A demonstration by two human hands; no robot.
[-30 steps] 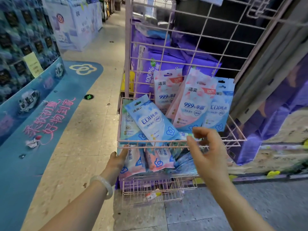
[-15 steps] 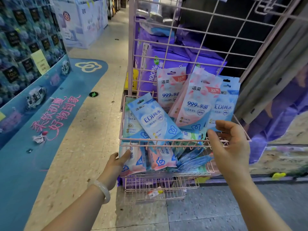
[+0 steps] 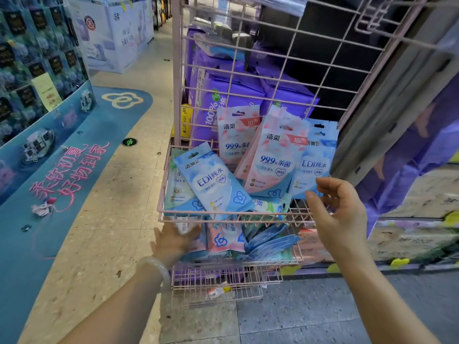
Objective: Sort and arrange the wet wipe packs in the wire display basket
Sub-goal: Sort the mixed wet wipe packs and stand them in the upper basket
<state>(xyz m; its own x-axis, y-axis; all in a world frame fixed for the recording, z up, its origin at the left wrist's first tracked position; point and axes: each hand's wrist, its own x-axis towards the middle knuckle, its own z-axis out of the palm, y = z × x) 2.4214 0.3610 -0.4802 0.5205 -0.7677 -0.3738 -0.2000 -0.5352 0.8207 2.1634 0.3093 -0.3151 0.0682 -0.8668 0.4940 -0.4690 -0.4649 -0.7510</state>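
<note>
A pink wire display basket hangs on a wire rack and holds several wet wipe packs. A blue EDI pack lies tilted at the front left. Two pink 99.9% packs and another blue EDI pack lean against the back. More packs sit in the tier below. My left hand rests flat against the lower packs, under the basket's front rim. My right hand hovers with fingers apart at the basket's front right, just before the blue pack, holding nothing.
Purple tissue bundles stand behind the rack's wire grid. A smaller wire shelf with a price tag sits near the floor. A blue floor graphic and product displays lie to the left across the aisle.
My right hand has moved right and up from the front rim's middle to the front right corner, fingers spreading. My left hand slid slightly right under the rim.
</note>
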